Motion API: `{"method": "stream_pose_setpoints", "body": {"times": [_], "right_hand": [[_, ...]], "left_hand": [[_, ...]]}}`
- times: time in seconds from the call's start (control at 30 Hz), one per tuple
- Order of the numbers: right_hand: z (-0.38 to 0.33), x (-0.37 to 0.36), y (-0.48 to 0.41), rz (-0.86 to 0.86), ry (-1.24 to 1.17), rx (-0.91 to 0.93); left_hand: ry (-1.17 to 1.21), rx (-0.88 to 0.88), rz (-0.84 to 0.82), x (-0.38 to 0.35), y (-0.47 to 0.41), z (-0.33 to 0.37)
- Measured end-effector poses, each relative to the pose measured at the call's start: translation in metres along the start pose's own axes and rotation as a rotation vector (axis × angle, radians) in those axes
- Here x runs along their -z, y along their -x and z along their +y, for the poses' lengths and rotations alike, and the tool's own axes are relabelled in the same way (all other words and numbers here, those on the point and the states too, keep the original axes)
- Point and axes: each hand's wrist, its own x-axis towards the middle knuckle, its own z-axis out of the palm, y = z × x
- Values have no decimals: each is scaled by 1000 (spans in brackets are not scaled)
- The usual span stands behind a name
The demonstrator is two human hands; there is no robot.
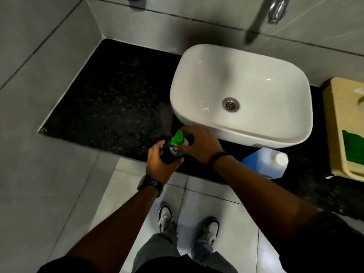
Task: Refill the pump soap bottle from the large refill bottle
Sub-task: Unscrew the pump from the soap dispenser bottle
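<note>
We take the white basin [242, 91] as our landmark. To the left of it, the black speckled tabletop [110, 91] runs to the grey tiled wall. In front of the basin's near left corner we see the left hand [157, 160], with a dark wristwatch [150, 184] on its wrist. Its fingers and thumb are wrapped around the dark body of the pump soap bottle [173, 152]. The bottle is near the tabletop's front edge, just in front of that same corner of the basin. We cannot tell whether its base rests on the tabletop. Its green pump head [177, 137] is still on and points away from us towards the basin wall.

The right hand [199, 144] reaches in from the right and overlaps the basin's front wall in our view. Its fingers are curled around the neck of the bottle, under the pump head, and a dark band [218, 157] circles its wrist.

In front of the basin's near right corner, the large blue refill bottle [264, 164] stands on the tabletop with its white cap [281, 159] on, and neither hand touches it. To the right of the basin sits a beige box [346, 131] with a green patch.
</note>
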Motion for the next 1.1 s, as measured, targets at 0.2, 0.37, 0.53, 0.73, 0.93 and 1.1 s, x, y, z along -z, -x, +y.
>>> {"method": "stream_pose_setpoints", "body": {"times": [0.2, 0.37, 0.53, 0.73, 0.93, 1.1], "right_hand": [[-4, -7, -6, 109, 89, 24], [-10, 3, -7, 240, 40, 39], [-13, 18, -5, 289, -15, 79], [-9, 38, -1, 165, -84, 144], [-9, 40, 7, 283, -292, 1], [-7, 42, 8, 285, -413, 36]], "left_hand": [[17, -31, -19, -6, 0, 11], [0, -136, 15, -10, 7, 32], [-55, -219, 96, -13, 10, 59], [-114, -252, 128, -15, 7, 70], [-62, -256, 87, -19, 8, 73], [-84, -237, 114, -23, 5, 70]]}}
